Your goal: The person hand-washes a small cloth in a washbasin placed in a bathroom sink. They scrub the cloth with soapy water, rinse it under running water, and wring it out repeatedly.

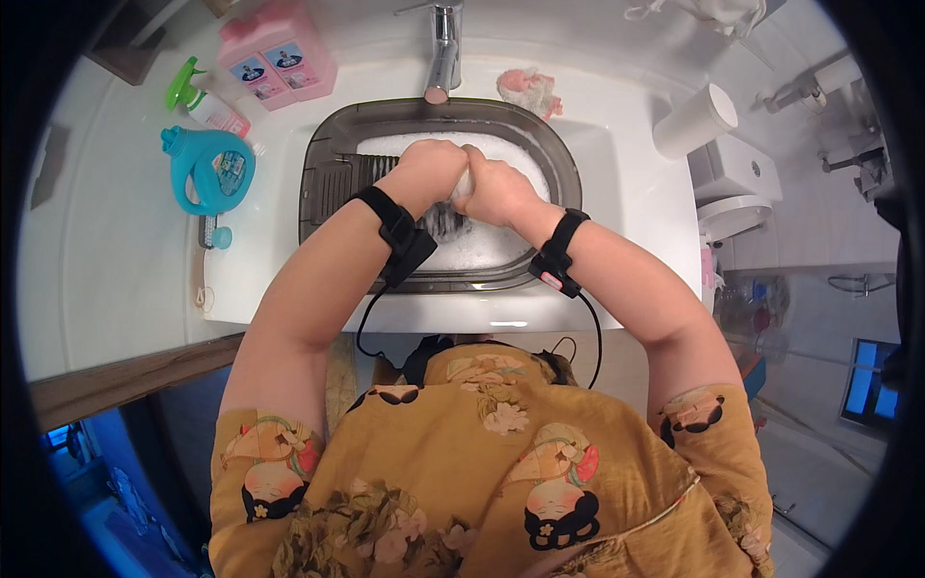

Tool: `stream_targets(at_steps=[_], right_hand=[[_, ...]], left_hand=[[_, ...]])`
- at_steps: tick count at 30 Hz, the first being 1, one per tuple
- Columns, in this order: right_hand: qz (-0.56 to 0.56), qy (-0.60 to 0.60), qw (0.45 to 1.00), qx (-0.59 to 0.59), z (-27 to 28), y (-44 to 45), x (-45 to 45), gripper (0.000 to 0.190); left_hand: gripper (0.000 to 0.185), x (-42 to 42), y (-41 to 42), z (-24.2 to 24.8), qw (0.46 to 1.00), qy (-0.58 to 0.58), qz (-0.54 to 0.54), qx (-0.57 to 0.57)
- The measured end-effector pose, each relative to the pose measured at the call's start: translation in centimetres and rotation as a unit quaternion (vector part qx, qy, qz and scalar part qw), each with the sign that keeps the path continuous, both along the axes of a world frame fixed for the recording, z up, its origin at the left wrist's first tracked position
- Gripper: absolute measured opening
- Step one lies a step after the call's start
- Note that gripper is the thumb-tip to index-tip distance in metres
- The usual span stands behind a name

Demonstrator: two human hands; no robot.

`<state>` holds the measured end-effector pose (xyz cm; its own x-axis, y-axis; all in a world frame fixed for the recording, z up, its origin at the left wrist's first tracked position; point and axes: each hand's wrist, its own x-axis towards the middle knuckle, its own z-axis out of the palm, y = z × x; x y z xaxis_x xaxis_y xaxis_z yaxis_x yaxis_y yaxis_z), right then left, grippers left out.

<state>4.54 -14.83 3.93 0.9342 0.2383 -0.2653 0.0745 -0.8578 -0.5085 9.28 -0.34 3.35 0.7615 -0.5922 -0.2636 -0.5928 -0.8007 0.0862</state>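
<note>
My left hand [432,170] and my right hand [498,189] meet above a dark translucent plastic washbasin [567,173]. Both are closed around a small pale wet cloth [461,184], of which only a part shows between them. White suds [498,246] cover the water in the basin. A ribbed washboard [336,189] is built into the basin's left side. Just below my hands, something dark shows through the foam; I cannot tell what it is. The chrome faucet [442,65] stands behind the basin, above my hands in the picture.
On the sink counter's left are a blue detergent bottle [230,172], a green-topped spray bottle [213,108], pink jugs [282,61] and a brush [209,231]. A pink-and-white cloth [527,90] lies behind the basin; a white cylindrical container [694,121] stands at right.
</note>
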Motion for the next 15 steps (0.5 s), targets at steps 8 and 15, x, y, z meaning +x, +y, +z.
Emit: stream_targets(at_steps=[8, 15], right_hand=[[-0.15, 0.308, 0.744, 0.574, 0.9, -4.7, 0.6, 0.039], [-0.088, 0.464, 0.499, 0.727, 1.5, -4.2, -2.2, 0.048]], left_hand=[[0.106, -0.4, 3.3, 0.5, 0.798, 0.281, 0.252, -0.471], [0.069, -2.4, 2.1, -1.3, 0.394, 0.516, 0.167, -0.742]])
